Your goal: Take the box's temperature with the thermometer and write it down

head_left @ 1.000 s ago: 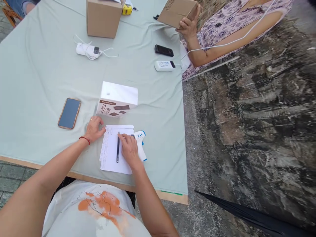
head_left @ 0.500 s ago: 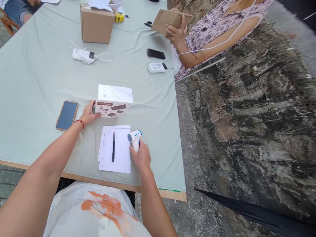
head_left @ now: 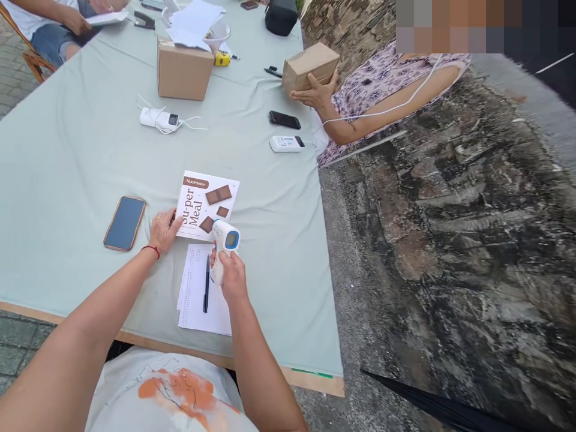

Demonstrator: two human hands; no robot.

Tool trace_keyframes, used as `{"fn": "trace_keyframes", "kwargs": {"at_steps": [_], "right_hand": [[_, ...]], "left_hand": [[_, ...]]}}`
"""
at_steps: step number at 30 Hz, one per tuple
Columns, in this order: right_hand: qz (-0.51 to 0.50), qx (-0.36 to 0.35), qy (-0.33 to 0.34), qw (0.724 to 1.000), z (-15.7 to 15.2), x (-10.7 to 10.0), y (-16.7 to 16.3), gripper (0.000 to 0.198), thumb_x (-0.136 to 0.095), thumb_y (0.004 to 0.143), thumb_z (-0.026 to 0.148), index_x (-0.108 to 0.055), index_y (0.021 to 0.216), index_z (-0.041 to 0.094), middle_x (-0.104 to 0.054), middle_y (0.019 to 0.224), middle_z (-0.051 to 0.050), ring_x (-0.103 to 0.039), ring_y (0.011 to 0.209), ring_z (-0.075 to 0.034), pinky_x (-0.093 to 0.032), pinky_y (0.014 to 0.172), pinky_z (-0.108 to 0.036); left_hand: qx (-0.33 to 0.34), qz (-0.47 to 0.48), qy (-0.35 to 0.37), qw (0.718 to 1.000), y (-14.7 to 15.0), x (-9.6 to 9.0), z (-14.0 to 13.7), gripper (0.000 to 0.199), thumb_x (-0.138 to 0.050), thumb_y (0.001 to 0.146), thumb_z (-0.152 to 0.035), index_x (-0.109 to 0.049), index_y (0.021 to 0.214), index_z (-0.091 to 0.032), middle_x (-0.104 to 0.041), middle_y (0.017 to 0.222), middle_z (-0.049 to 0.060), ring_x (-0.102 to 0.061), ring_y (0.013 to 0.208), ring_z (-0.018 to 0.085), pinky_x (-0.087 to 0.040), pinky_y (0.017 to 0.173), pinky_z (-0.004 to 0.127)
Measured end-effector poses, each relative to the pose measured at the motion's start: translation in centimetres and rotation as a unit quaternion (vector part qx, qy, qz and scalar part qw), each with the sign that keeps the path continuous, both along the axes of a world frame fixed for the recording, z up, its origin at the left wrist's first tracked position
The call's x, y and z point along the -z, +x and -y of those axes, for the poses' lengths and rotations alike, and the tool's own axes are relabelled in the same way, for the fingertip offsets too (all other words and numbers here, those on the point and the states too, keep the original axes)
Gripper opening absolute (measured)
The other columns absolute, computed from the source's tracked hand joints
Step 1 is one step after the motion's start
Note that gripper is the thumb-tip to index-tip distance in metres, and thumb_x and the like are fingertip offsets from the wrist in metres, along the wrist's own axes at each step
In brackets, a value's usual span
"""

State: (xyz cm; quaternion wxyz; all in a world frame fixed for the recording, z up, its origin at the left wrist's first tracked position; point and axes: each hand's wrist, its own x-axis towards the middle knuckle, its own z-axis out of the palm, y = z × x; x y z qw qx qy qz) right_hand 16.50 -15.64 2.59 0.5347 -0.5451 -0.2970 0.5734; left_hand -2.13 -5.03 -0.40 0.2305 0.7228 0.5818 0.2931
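Note:
My left hand (head_left: 164, 231) grips the lower left edge of a white "Su-per Meal" box (head_left: 216, 207), which is tilted back so its printed front faces me. My right hand (head_left: 233, 277) is closed around the handle of a white and blue infrared thermometer (head_left: 219, 235). The thermometer's body overlaps the box's lower right corner in view; whether they touch I cannot tell. Below the box lie sheets of paper (head_left: 192, 306) with a black pen (head_left: 206, 288) on them. A smartphone (head_left: 125, 222) rests left of my left hand.
Across the table (head_left: 67, 198) stand a cardboard box (head_left: 184, 75), a white corded device (head_left: 157, 119), a black phone (head_left: 284, 119) and a second white device (head_left: 287, 143). At the right edge a co-worker's hands hold another cardboard box (head_left: 310, 65). Another person sits far left.
The "Su-per Meal" box has tipped back, bringing its front into view. My right hand has lifted the thermometer and brought it left to the box. The co-worker's cardboard box has turned.

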Motion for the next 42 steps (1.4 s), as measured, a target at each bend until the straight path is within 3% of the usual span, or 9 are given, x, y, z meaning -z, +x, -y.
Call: {"fn": "trace_keyframes", "kwargs": {"at_steps": [11, 20, 26, 31, 34, 42], "right_hand": [[0.068, -0.031, 0.001, 0.997, -0.3, 0.6, -1.1, 0.046, -0.063, 0.075, 0.063, -0.052, 0.080, 0.019, -0.047, 0.071, 0.000, -0.041, 0.065, -0.014, -0.038, 0.060, -0.026], [0.026, -0.030, -0.013, 0.999, -0.4, 1.2, -1.0, 0.046, -0.066, 0.075, 0.061, -0.055, 0.086, 0.018, -0.050, 0.074, 0.001, -0.043, 0.066, -0.013, -0.039, 0.062, -0.026], [-0.001, -0.033, -0.018, 0.999, -1.1, 0.6, -1.4, 0.049, -0.069, 0.072, 0.064, -0.054, 0.082, 0.018, -0.048, 0.070, 0.001, -0.041, 0.062, -0.013, -0.035, 0.058, -0.026], [-0.020, -0.023, -0.013, 0.999, -2.0, -0.1, -2.0, 0.052, -0.069, 0.069, 0.066, -0.056, 0.081, 0.018, -0.048, 0.070, 0.001, -0.040, 0.062, -0.013, -0.033, 0.057, -0.026], [-0.020, -0.024, -0.009, 0.999, -2.5, -0.5, -2.1, 0.051, -0.069, 0.068, 0.066, -0.055, 0.077, 0.018, -0.049, 0.068, 0.001, -0.041, 0.062, -0.013, -0.032, 0.056, -0.026], [-0.019, -0.018, 0.000, 1.000, -3.1, -1.4, -2.2, 0.046, -0.068, 0.068, 0.062, -0.053, 0.070, 0.019, -0.046, 0.059, 0.003, -0.038, 0.059, -0.012, -0.030, 0.055, -0.026]], "left_hand": [[0.006, -0.012, 0.015, 1.000, 0.2, 0.1, 0.2, 0.060, -0.025, 0.098, -0.058, -0.059, 0.122, -0.016, -0.068, 0.101, 0.010, -0.056, 0.094, 0.028, -0.040, 0.086, 0.040], [0.010, -0.009, 0.013, 1.000, 0.2, 0.1, 0.3, 0.065, -0.021, 0.097, -0.061, -0.059, 0.122, -0.015, -0.067, 0.102, 0.011, -0.055, 0.094, 0.028, -0.039, 0.085, 0.040], [0.015, -0.010, 0.003, 1.000, -0.4, -0.3, 0.2, 0.059, -0.028, 0.095, -0.059, -0.059, 0.117, -0.014, -0.065, 0.092, 0.010, -0.053, 0.089, 0.027, -0.040, 0.084, 0.041], [0.022, -0.024, 0.004, 0.999, -1.0, -0.7, -0.3, 0.053, -0.041, 0.089, -0.060, -0.058, 0.117, -0.017, -0.066, 0.098, 0.011, -0.054, 0.095, 0.030, -0.042, 0.085, 0.043], [0.027, -0.026, 0.008, 0.999, -1.2, -0.9, -0.6, 0.050, -0.041, 0.089, -0.060, -0.058, 0.110, -0.018, -0.067, 0.099, 0.011, -0.056, 0.096, 0.030, -0.042, 0.084, 0.043], [0.026, -0.018, 0.020, 0.999, -1.3, -1.1, -1.1, 0.053, -0.037, 0.090, -0.062, -0.057, 0.115, -0.019, -0.067, 0.107, 0.011, -0.055, 0.100, 0.031, -0.042, 0.089, 0.046]]}}
